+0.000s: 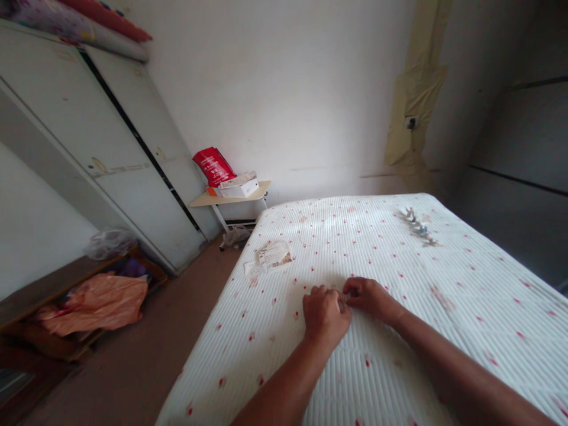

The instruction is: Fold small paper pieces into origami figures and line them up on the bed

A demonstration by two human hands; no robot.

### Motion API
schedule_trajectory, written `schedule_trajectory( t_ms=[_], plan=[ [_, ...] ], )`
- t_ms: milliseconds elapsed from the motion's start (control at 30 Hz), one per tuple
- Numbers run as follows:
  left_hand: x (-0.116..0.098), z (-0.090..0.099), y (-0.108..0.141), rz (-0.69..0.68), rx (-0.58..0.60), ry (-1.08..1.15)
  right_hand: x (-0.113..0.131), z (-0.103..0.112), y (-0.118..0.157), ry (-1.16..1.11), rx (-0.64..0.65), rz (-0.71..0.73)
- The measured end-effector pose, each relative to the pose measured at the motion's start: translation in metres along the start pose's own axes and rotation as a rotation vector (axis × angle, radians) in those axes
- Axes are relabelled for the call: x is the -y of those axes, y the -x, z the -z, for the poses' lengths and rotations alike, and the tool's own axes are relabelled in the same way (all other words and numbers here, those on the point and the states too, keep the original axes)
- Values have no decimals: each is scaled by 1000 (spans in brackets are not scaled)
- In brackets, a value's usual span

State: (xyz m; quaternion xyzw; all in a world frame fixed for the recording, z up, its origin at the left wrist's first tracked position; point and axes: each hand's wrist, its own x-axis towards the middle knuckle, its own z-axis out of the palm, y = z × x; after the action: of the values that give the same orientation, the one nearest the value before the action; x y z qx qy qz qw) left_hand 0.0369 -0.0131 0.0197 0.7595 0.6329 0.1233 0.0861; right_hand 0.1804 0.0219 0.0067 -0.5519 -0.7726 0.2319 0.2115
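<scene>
My left hand [325, 312] and my right hand [368, 297] meet over the middle of a white ribbed mattress [346, 236] dotted with red. Both hands are closed, fingers bent inward. Between their fingertips is something small and thin, mostly hidden, that I cannot make out. Printed paper scraps [274, 254] lie on the mattress, farther off to the left of my hands. Toward the far right of the mattress, several small folded pieces [417, 226], greyish and bluish, stand in a slanting row.
Beyond the mattress's far left corner, a small table [206, 200] carries a red bag [213, 165] and a white box [240, 188]. A metal cabinet [110, 130] stands at the left. Orange cloth [97, 302] lies on a low wooden shelf. A wall socket [412, 122] is at the back right.
</scene>
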Motion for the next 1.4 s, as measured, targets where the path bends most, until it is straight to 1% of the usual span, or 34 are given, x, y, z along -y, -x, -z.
schedule_trajectory(
  t_ms=[133, 233, 300, 400, 500, 700, 833, 933, 1100, 1267, 1400],
  plan=[
    [-4, -1, 4, 4, -19, -20, -4, 4, -1, -95, 15, 116],
    [-6, -2, 4, -9, -41, -18, -5, 7, -2, -76, 55, 164],
    [-6, -1, 3, -6, -31, -12, -6, 7, -3, -47, 55, 183],
    [-3, 2, 2, -2, 3, -4, -9, 6, -2, -9, 43, 195],
    [5, 4, 0, -32, 14, 8, -10, 5, 0, 10, 50, 214],
    [23, -1, -5, -143, -39, 48, -7, 6, 5, 19, 46, 261],
    [30, -6, -8, -200, -71, 80, -4, 6, 6, 53, 56, 262],
    [32, -7, -8, -226, -83, 82, -3, 7, 7, 82, 55, 267],
    [29, -5, -7, -228, -60, 43, -6, 4, 7, 96, 48, 261],
    [29, -7, -8, -257, -95, 11, -10, 1, 7, 93, 22, 295],
    [30, -11, -8, -273, -112, -17, -6, 0, 8, 145, 12, 312]
  ],
)
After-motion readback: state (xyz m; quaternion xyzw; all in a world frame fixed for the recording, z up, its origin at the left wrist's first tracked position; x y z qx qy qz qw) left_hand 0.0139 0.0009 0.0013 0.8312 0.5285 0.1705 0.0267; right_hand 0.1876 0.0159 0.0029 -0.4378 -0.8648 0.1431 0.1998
